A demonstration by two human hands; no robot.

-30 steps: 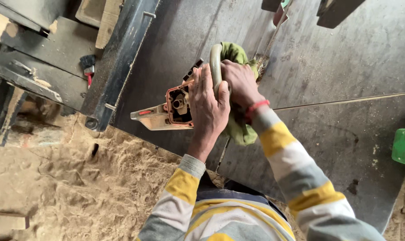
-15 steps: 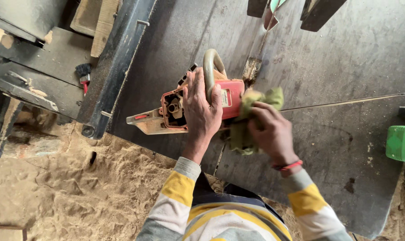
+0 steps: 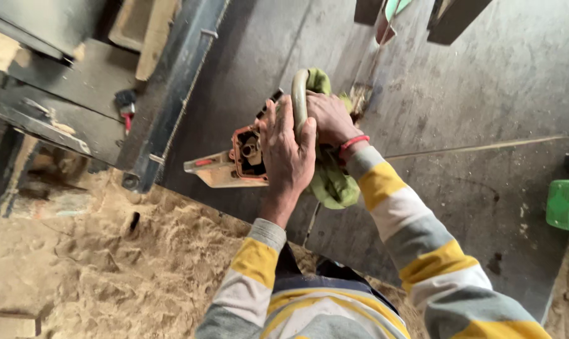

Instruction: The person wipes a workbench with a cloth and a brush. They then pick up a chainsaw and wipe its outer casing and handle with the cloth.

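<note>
An orange chainsaw body (image 3: pixel 241 156) without its bar lies on a dark metal table (image 3: pixel 485 94). My left hand (image 3: pixel 287 150) presses down on the top of the saw, beside its curved grey handle (image 3: pixel 299 97). Holding a yellow-green rag (image 3: pixel 329 179), my right hand (image 3: pixel 329 118) presses it against the far side of the saw behind the handle. Both arms wear grey and yellow striped sleeves, and a red band circles my right wrist.
A thin metal rod (image 3: pixel 479 148) lies on the table to the right. A green plastic object (image 3: pixel 567 204) sits at the right edge. Sawdust (image 3: pixel 96 263) covers the floor at lower left. A dark steel beam (image 3: pixel 171 94) runs along the table's left side.
My right hand with the rag has moved from the near right side of the saw up to the far side behind the handle. My left hand has stayed on the saw.
</note>
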